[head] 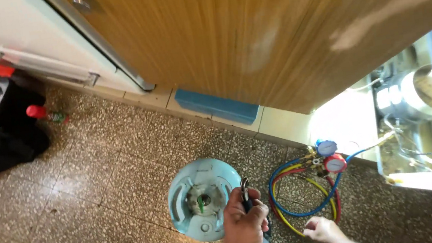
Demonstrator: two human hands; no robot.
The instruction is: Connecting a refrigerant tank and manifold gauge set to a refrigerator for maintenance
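Note:
My left hand (244, 225) is closed around a small dark-handled tool (245, 188) whose metal end sticks up beside a pale blue gas cylinder (180, 197). The cylinder stands on the speckled floor, seen from above, with a green valve (201, 201) in its collar. My right hand (322, 229) rests at the lower end of a coil of blue, red and yellow hoses (280, 207), fingers curled on the yellow one. The hoses run to a manifold with a blue gauge (326, 148) and a red gauge (335, 163).
A blue hose leads to the open back of a refrigerator (407, 114) on the right, compressor and tubing exposed. A wooden door (270, 27) fills the top. A blue block (217, 106) lies at the wall. At left are a dark tool bag (9, 136) and a red-handled tool (38, 112).

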